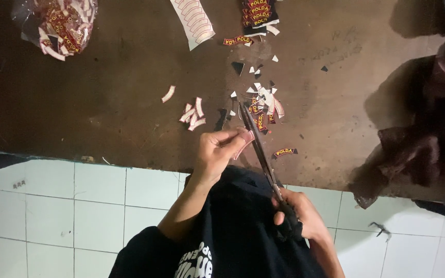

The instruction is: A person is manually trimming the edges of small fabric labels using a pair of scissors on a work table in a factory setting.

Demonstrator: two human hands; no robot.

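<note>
My left hand (218, 152) pinches a small curved embroidered patch (245, 143) over the near edge of a dark brown mat (104, 103). My right hand (297, 216) grips the black handles of long scissors (258, 149), whose blades point away from me and meet the patch. Beyond the blade tips lies a heap of cut patches and white scraps (262, 105). One finished curved patch (285, 152) lies just right of the scissors.
A clear bag of patches (60, 23) sits far left, a white backing strip (194, 20) and a stack of patches (258, 14) at the far edge. White slivers (192, 114) lie left of my hand. Dark cloth (418, 128) is at right; white tiles (68, 216) below.
</note>
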